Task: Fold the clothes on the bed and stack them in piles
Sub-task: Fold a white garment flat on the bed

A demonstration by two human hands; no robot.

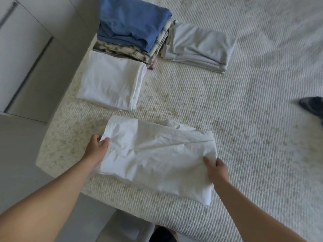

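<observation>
A white garment [157, 154], partly folded into a wrinkled rectangle, lies on the bed [244, 119] near its front edge. My left hand [97, 145] pinches the garment's left edge, thumb on top. At the right edge my right hand [216, 170] grips the cloth between thumb and fingers. Beyond it lies a folded white piece [111, 81]. Farther back stands a tall pile [132, 30] topped by a blue garment, with patterned clothes under it. A low stack of pale grey folded clothes [199, 46] sits to its right.
The bed has a ribbed cream cover with faint yellowish marks. White cabinet doors [26, 49] stand to the left of the bed. A dark object [312, 105] pokes in at the right edge of the view.
</observation>
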